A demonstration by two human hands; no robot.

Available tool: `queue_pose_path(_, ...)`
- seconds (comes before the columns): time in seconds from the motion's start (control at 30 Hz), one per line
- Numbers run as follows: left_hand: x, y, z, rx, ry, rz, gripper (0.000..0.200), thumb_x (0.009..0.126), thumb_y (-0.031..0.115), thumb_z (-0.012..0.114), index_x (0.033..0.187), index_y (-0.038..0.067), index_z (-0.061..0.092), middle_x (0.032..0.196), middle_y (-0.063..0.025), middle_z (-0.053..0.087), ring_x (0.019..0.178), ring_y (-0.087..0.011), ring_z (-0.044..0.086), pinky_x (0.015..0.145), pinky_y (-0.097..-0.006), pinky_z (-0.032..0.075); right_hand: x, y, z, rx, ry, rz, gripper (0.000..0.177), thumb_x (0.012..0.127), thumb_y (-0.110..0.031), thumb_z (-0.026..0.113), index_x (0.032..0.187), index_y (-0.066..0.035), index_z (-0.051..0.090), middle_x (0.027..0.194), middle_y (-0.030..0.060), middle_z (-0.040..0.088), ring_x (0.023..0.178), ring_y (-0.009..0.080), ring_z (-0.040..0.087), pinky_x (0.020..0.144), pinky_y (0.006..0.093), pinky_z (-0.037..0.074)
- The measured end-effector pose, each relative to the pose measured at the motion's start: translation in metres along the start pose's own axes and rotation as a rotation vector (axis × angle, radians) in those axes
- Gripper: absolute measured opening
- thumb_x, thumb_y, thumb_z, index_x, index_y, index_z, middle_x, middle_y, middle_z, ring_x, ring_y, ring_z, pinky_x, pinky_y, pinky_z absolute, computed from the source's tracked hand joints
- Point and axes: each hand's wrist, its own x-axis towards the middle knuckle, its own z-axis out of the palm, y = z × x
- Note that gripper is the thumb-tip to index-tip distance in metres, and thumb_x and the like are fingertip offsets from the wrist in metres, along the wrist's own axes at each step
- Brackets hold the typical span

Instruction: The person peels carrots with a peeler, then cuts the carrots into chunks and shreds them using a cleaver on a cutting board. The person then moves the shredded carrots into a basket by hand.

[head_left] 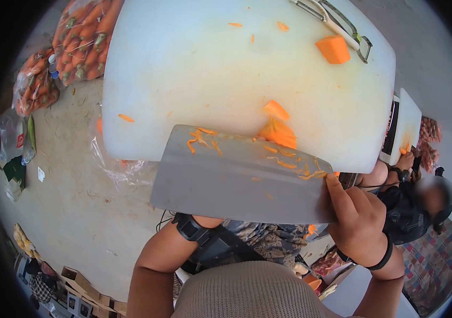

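My right hand (358,220) is closed around the handle end of a wide cleaver (242,183), its index finger pressed on the blade. Shreds of orange vegetable cling to the blade, which lies over the near edge of a white cutting board (194,74). Just beyond the blade are orange pieces (278,132), partly covered by it. My left hand is hidden behind the cleaver; only the forearm with a black wristband shows. An orange block (333,50) sits at the board's far right beside a peeler (337,26).
Bags of carrots (85,42) stand on the floor at the upper left. A clear plastic bag (122,164) hangs by the board's left edge. At the right, another person (409,204) sits near a second white board (407,127). Cardboard boxes (80,283) are at the lower left.
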Motion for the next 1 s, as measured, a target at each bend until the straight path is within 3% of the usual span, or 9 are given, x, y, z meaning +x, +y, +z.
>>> queue_pose_path(0.4,0.012,-0.007,0.015,0.284,0.113,0.246,0.041,0.094,0.021,0.058,0.130,0.002,0.055,0.124,-0.0095,0.061,0.113,-0.0252,0.059,0.099,-0.0359,0.046,0.027,0.002,0.011,-0.004,0.015,-0.012,0.043,0.065,-0.004,0.063,0.108,0.003,0.062,0.062,0.0023,0.044,0.049,0.0152,0.050,0.043,0.0287,0.041)
queue_pose_path(0.5,0.030,0.004,0.016,0.428,0.287,0.181,0.028,0.083,0.012,0.067,0.110,0.004,0.069,0.108,-0.0082,0.067,0.098,-0.0279,0.064,0.088,-0.0378,0.052,0.041,0.000,0.024,-0.012,0.025,0.007,0.036,0.068,-0.006,0.064,0.103,0.001,0.060,0.061,0.0031,0.048,0.050,0.0179,0.055,0.044,0.0305,0.044)
queue_pose_path(0.57,0.046,0.010,0.001,0.506,0.384,0.435,0.025,0.075,0.008,0.072,0.100,0.002,0.072,0.105,-0.0106,0.068,0.095,-0.0299,0.064,0.084,-0.0389,0.050,0.049,0.001,0.035,-0.021,0.033,0.036,0.032,0.070,-0.007,0.064,0.101,-0.001,0.059,0.061,0.0038,0.050,0.051,0.0199,0.057,0.045,0.0318,0.045)
queue_pose_path(0.67,0.053,0.016,0.001,0.487,0.440,0.430,0.021,0.068,0.001,0.074,0.089,0.002,0.075,0.097,-0.0103,0.068,0.091,-0.0305,0.065,0.082,-0.0399,0.050,0.057,0.006,0.039,0.100,0.021,0.001,0.021,0.075,-0.008,0.063,0.094,-0.003,0.055,0.062,0.0078,0.054,0.053,0.0258,0.060,0.047,0.0362,0.047)
queue_pose_path(0.8,0.042,0.004,0.005,0.488,0.399,0.446,0.028,0.076,0.008,0.073,0.103,0.002,0.071,0.106,-0.0118,0.067,0.098,-0.0303,0.064,0.087,-0.0397,0.049,0.038,-0.001,0.017,0.108,0.025,0.021,0.026,0.073,-0.006,0.062,0.098,-0.002,0.057,0.062,0.0063,0.053,0.053,0.0233,0.059,0.047,0.0346,0.046)
queue_pose_path(0.87,0.029,-0.011,0.019,0.160,0.264,0.237,0.041,0.089,0.018,0.066,0.126,0.001,0.058,0.124,-0.0133,0.060,0.110,-0.0280,0.059,0.097,-0.0394,0.047,0.023,-0.007,0.003,0.033,0.034,0.001,0.039,0.069,-0.003,0.062,0.107,0.001,0.060,0.063,0.0047,0.050,0.053,0.0200,0.058,0.046,0.0319,0.044)
queue_pose_path(0.9,0.024,-0.013,0.026,0.158,0.260,0.236,0.041,0.089,0.018,0.066,0.126,0.001,0.058,0.124,-0.0133,0.060,0.110,-0.0280,0.059,0.097,-0.0394,0.047,0.015,-0.010,0.002,0.035,0.031,0.005,0.039,0.069,-0.003,0.062,0.107,0.001,0.060,0.063,0.0047,0.050,0.053,0.0200,0.058,0.046,0.0319,0.044)
queue_pose_path(0.97,0.022,-0.013,0.036,-1.256,0.125,-0.265,0.045,0.095,0.023,0.059,0.135,0.004,0.048,0.130,-0.0119,0.056,0.120,-0.0300,0.054,0.102,-0.0437,0.045,0.003,-0.013,0.001,0.074,-0.002,0.075,0.063,0.052,0.007,0.063,0.116,0.001,0.062,0.066,0.0062,0.053,0.055,0.0235,0.055,0.050,0.0352,0.041)
queue_pose_path(1.0,0.021,-0.014,0.036,-1.254,0.121,-0.266,0.045,0.095,0.023,0.059,0.135,0.004,0.048,0.130,-0.0119,0.056,0.120,-0.0300,0.054,0.102,-0.0437,0.045,0.001,-0.010,0.002,0.076,0.000,0.078,0.063,0.052,0.007,0.063,0.116,0.001,0.062,0.066,0.0062,0.053,0.055,0.0235,0.055,0.050,0.0352,0.041)
